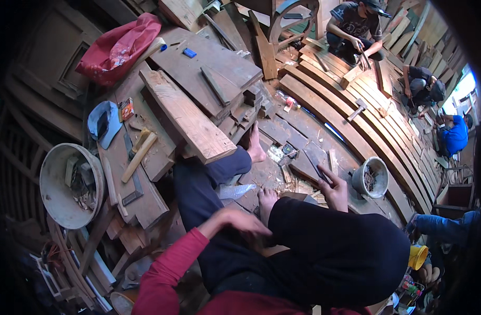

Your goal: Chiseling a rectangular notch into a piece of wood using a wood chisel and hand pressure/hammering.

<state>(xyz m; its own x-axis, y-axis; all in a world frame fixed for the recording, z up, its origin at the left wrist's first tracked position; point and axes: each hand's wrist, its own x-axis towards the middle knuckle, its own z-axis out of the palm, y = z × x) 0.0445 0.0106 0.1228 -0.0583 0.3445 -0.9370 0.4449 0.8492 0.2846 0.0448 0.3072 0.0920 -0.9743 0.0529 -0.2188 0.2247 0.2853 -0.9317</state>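
My right hand [334, 191] grips a slender dark tool [316, 167] upright above my raised knee. My left hand [243, 223], slightly blurred, is low between my legs, with fingers extended and nothing visible in them. Both legs are in dark trousers, my feet bare [266, 202]. A thick pale beam [188, 115] lies on stacked boards beside my left leg. Just right of my right hand stands a grey bucket [370, 177] of small rusty pieces. A bubble-wrap strip [232, 190] and wood scraps lie by my feet.
At left are a large pale bucket [67, 184], a blue cap [104, 123], a red bag [117, 50] and a wooden stick [138, 157]. Long planks [324, 113] with a hammer [356, 110] fill the right side. Several co-workers [356, 37] crouch beyond; a jeans-clad leg [450, 226] is at far right.
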